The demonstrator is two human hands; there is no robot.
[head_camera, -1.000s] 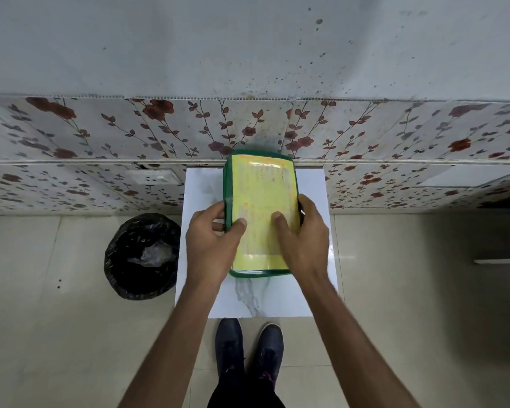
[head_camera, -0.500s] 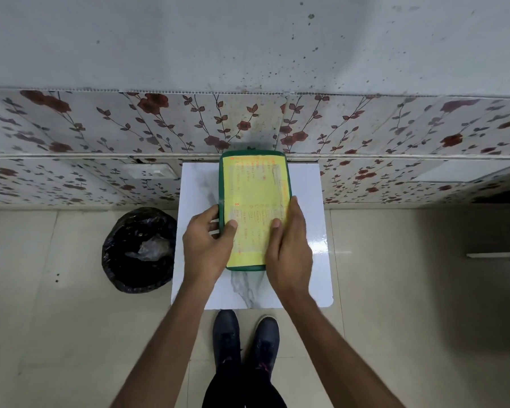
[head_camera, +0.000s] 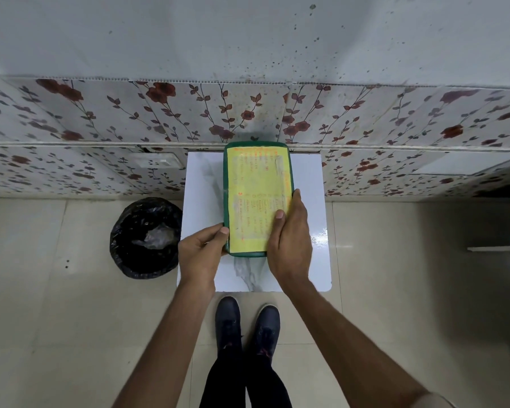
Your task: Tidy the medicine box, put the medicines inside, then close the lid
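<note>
The medicine box (head_camera: 255, 184) is green with a yellow printed label covering its lid. It lies closed on a small white marble-patterned table (head_camera: 200, 187), its far end near the wall. My left hand (head_camera: 202, 254) grips the box's near left corner, thumb on the side edge. My right hand (head_camera: 290, 242) rests on the near right part of the lid, fingers flat on the label and wrapped over the right edge. No loose medicines are visible.
A bin lined with a black bag (head_camera: 146, 237) stands on the floor left of the table. A floral-tiled wall (head_camera: 100, 119) with a white socket (head_camera: 156, 161) runs behind. My shoes (head_camera: 245, 322) are just below the table's front edge.
My left hand has slid down from the lid's left middle to the near left corner. The right hand stays on the lid's right side. The view has shifted slightly.
</note>
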